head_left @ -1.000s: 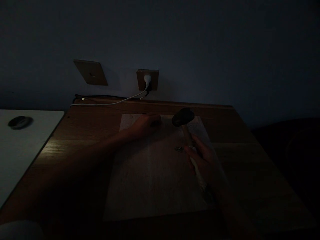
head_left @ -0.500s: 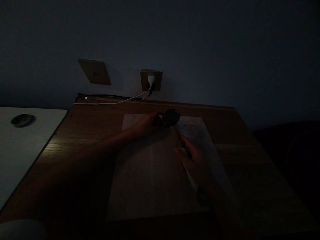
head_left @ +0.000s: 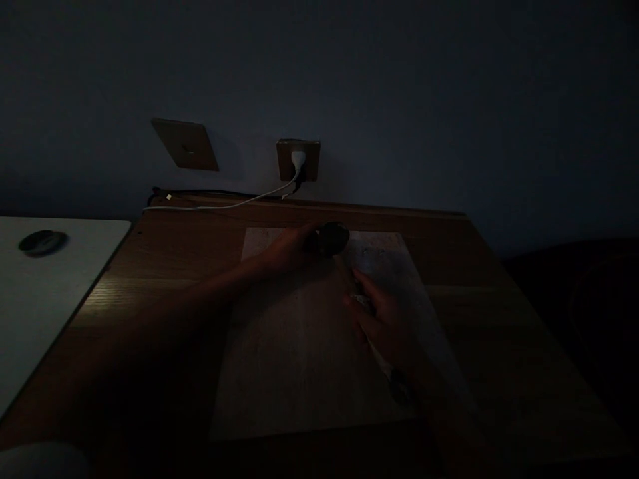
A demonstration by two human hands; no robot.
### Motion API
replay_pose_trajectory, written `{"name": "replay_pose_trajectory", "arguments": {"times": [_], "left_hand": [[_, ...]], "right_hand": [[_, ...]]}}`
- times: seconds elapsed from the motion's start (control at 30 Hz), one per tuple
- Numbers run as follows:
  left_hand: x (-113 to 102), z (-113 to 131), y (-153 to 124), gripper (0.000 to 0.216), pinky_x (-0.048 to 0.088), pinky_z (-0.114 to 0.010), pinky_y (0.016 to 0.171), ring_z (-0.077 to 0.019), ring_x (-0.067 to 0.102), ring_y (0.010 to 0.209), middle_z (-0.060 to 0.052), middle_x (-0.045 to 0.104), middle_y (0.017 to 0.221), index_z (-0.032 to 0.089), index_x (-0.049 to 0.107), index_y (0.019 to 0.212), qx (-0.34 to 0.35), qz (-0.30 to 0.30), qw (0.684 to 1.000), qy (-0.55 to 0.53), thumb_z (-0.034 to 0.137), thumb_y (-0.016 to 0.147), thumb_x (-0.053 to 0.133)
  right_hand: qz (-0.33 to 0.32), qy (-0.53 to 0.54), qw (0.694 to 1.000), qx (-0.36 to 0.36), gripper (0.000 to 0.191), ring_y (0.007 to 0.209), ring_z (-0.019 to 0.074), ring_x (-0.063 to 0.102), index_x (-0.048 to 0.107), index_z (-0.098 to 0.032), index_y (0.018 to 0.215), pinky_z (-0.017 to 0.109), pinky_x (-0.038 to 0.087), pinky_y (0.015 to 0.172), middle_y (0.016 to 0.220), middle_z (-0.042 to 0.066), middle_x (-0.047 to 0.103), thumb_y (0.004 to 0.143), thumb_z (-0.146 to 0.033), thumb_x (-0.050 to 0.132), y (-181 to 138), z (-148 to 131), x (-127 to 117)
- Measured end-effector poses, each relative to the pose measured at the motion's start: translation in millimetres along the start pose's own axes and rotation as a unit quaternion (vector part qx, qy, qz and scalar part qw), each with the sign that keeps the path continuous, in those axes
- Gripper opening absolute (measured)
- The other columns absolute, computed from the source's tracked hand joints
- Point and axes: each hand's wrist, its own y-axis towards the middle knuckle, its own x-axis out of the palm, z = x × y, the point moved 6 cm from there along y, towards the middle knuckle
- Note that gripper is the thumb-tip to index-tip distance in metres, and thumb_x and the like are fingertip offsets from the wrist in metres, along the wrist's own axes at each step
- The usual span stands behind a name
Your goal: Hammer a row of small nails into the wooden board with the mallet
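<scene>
The light is very dim. My left hand [head_left: 292, 249] is closed on a dark, round-ended object [head_left: 333, 239] over the far part of a pale sheet [head_left: 299, 372]; its exact kind is too dark to make out. In my right hand [head_left: 382, 316] is a slim, light-coloured stick-like tool [head_left: 347, 274], slanting away to the left, with a dark lump at its near end. The tool's far tip meets or lies just below the dark object; I cannot tell whether they touch or are joined.
The sheet lies on a wooden tabletop [head_left: 474, 319] against a wall. A white plug with its cable sits in a wall socket [head_left: 284, 159], beside another wall plate [head_left: 187, 145]. On a white surface [head_left: 60, 293] at the left lies a dark round item [head_left: 42, 242].
The dark object and the tool's far end have shifted slightly left, along with my right hand. The whole view has also moved a little. Both hands keep their hold.
</scene>
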Motion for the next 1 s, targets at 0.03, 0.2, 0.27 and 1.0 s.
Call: {"name": "replay_pose_trajectory", "arguments": {"times": [0.03, 0.2, 0.27, 1.0], "left_hand": [[1, 0, 0, 0.054, 0.057, -0.031, 0.087, -0.024, 0.075, 0.1, -0.009, 0.077, 0.116, 0.015, 0.063, 0.135, 0.003, -0.002, 1.0, -0.004, 0.022, 0.082, 0.073], [4, -3, 1, 0.054, 0.057, -0.031, 0.087, -0.0215, 0.073, 0.096, -0.009, 0.077, 0.113, 0.015, 0.061, 0.137, -0.01, -0.012, 1.0, -0.01, 0.021, 0.084, 0.069], [2, -3, 1, 0.053, 0.057, -0.031, 0.084, -0.0199, 0.071, 0.092, -0.008, 0.075, 0.109, 0.015, 0.062, 0.135, -0.007, -0.016, 1.0, 0.002, 0.023, 0.083, 0.07], [78, 127, -38, 0.017, 0.051, -0.034, 0.071, -0.0205, 0.069, 0.078, -0.007, 0.073, 0.083, 0.016, 0.071, 0.091, 0.383, -0.086, 0.848, 0.357, 0.016, 0.101, 0.057]], "right_hand": [[0.002, 0.001, 1.0, -0.003, 0.067, 0.038, 0.0124, 0.05, 0.047, -0.025, 0.16, 0.021, 0.042, 0.036, 0.05, -0.009, 0.054, 0.099, -0.048, 0.061, 0, 1, -1], [0.011, 0.015, 1.0, 0.001, 0.068, 0.036, 0.0115, 0.046, 0.047, -0.021, 0.159, 0.021, 0.039, 0.036, 0.047, -0.011, 0.051, 0.097, -0.046, 0.062, 0, -2, -5], [0.031, 0.034, 0.999, 0.005, 0.071, 0.036, 0.0109, 0.045, 0.048, -0.017, 0.157, 0.021, 0.038, 0.036, 0.046, -0.011, 0.05, 0.094, -0.046, 0.065, -1, -6, -10], [0.19, 0.124, 0.974, -0.023, 0.034, 0.031, 0.0099, 0.038, 0.061, -0.024, 0.114, 0.02, 0.029, 0.031, 0.043, -0.012, 0.048, 0.089, -0.047, 0.067, -6, -16, -57]]}}
